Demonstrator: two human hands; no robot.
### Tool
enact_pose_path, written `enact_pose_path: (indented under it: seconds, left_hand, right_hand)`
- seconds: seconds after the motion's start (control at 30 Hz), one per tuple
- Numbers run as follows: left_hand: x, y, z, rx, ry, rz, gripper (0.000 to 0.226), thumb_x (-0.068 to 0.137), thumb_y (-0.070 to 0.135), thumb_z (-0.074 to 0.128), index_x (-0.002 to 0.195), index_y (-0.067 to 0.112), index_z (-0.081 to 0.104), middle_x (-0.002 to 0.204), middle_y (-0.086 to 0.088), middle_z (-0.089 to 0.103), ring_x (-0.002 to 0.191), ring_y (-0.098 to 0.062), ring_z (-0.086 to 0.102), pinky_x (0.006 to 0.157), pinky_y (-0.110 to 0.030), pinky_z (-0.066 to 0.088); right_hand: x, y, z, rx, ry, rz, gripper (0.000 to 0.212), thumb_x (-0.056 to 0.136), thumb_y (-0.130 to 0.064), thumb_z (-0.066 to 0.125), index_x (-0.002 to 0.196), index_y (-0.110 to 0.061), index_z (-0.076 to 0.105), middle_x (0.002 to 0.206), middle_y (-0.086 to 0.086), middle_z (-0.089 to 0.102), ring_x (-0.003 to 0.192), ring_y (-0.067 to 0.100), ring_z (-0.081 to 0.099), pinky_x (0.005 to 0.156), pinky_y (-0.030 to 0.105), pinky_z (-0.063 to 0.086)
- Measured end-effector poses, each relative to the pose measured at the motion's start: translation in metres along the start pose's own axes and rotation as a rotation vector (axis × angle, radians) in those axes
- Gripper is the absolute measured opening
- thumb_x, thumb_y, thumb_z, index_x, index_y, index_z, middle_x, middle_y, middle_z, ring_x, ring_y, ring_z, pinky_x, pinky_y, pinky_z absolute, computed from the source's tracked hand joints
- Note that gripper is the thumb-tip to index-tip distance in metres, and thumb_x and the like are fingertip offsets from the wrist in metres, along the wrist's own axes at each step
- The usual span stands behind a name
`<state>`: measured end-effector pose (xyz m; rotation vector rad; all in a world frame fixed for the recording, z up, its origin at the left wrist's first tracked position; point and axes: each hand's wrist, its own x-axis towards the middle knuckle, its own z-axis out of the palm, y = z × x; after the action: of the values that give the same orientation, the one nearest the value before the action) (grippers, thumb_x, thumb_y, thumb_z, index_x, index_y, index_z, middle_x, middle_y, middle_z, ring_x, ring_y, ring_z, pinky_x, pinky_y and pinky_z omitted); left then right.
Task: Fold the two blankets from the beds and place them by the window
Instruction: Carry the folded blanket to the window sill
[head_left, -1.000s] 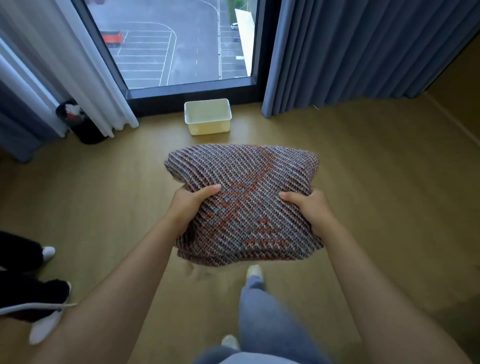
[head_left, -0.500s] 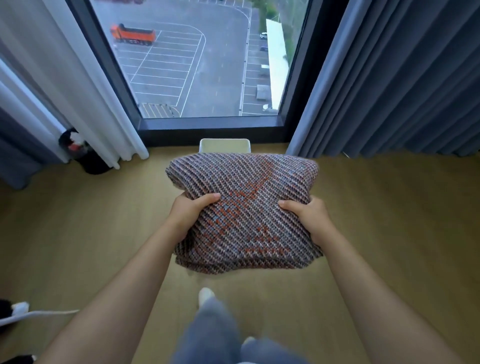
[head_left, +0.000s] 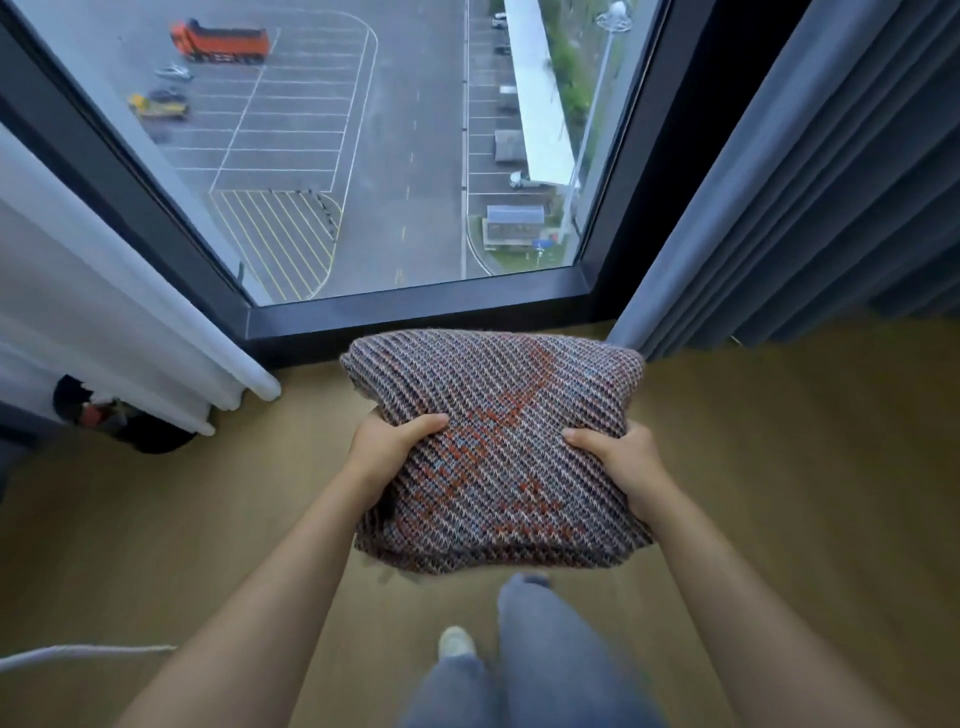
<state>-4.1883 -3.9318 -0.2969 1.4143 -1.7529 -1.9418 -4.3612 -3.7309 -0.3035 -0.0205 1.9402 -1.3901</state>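
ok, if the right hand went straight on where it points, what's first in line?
Probably the dark window frame, blanket leading; curtain hangs just right of that line. Depth unclear.

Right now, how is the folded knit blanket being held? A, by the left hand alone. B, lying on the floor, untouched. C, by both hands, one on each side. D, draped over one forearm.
C: the left hand and the right hand each grip one side of the folded blanket, thumbs on top.
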Motion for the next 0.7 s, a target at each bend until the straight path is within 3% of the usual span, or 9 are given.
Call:
enact_pose_path:
  seconds: [0.1,0.23,0.37,0.47,0.6,0.7]
  left_hand:
    - [0.068,0.019,0.009,0.002,-0.006,0.001,0.051,0.066,0.034,0.08,0.109,0.018,0.059,0.105,0.0,0.067,0.091,-0.015,0.064,0.08,-0.029,0.05]
    - [0.164,0.024,0.022,-0.018,0.099,-0.048,0.051,0.067,0.031,0.081,0.11,0.013,0.06,0.105,-0.003,0.067,0.091,-0.017,0.064,0.084,-0.033,0.05]
    - [0.263,0.008,0.029,-0.026,0.18,-0.084,0.049,0.067,0.028,0.081,0.108,0.01,0.062,0.102,-0.002,0.067,0.093,-0.018,0.064,0.082,-0.032,0.049]
    - [0.335,-0.016,0.03,-0.057,0.244,-0.093,0.05,0.066,0.026,0.082,0.108,0.009,0.062,0.102,-0.001,0.067,0.094,-0.018,0.064,0.085,-0.033,0.049]
    - [0.437,-0.062,0.038,-0.04,0.246,-0.069,0.056,0.067,0.025,0.082,0.115,0.01,0.056,0.111,-0.001,0.064,0.1,-0.017,0.061,0.089,-0.033,0.047]
    - [0.507,-0.103,0.046,0.016,0.291,0.002,0.054,0.067,0.027,0.082,0.111,0.023,0.051,0.105,0.008,0.06,0.097,-0.012,0.058,0.087,-0.027,0.043]
  right_hand:
    - [0.066,-0.022,0.01,-0.007,-0.002,0.022,0.057,0.062,-0.023,0.083,0.111,-0.009,0.059,0.105,0.006,0.067,0.09,0.023,0.065,0.081,0.035,0.051]
    - [0.166,-0.044,0.029,-0.051,-0.042,0.048,0.054,0.062,-0.026,0.083,0.108,-0.013,0.059,0.103,0.002,0.068,0.085,0.017,0.066,0.068,0.029,0.051]
    - [0.268,-0.048,0.06,-0.127,-0.023,0.007,0.05,0.064,-0.023,0.082,0.107,-0.016,0.057,0.102,-0.003,0.066,0.089,0.015,0.063,0.079,0.032,0.049]
    - [0.34,-0.036,0.087,-0.168,-0.008,-0.004,0.052,0.064,-0.026,0.082,0.107,-0.023,0.053,0.096,-0.012,0.062,0.086,0.008,0.06,0.077,0.03,0.045]
    - [0.434,0.005,0.119,-0.234,0.045,-0.023,0.052,0.063,-0.03,0.082,0.104,-0.024,0.052,0.099,-0.008,0.061,0.087,0.014,0.06,0.078,0.03,0.045]
    - [0.5,0.045,0.145,-0.267,0.109,-0.061,0.051,0.063,-0.029,0.083,0.102,-0.026,0.051,0.097,-0.01,0.06,0.09,0.014,0.059,0.079,0.029,0.044]
